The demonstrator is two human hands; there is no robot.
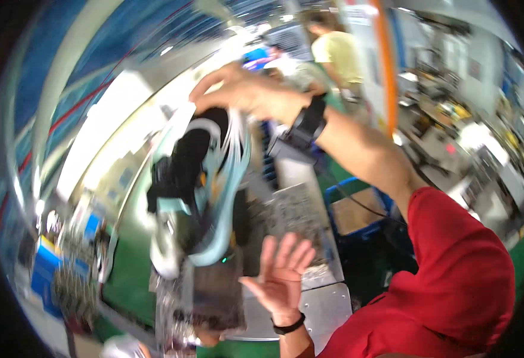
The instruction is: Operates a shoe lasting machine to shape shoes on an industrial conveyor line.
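My right hand point(235, 89) is raised at upper centre, its fingers closed around the top of a looped bundle of pale blue and white cables point(233, 173). Black pieces point(178, 170) hang among the loops; blur hides what they are. A dark strap with a boxy device point(306, 128) circles my right wrist. Lower down, my left hand point(284, 274) is open, palm up toward me with its fingers spread and nothing in it. It is over the metal work surface point(324, 310), apart from the cables, and wears a black wristband point(290, 324).
Beneath the cables lies a dark item in what looks like clear plastic point(211, 298). A blue crate point(333, 200) with cardboard stands to the right. Behind it rises an orange post point(386, 71). A person in yellow point(339, 56) stands farther back. Cluttered benches point(447, 128) line the right.
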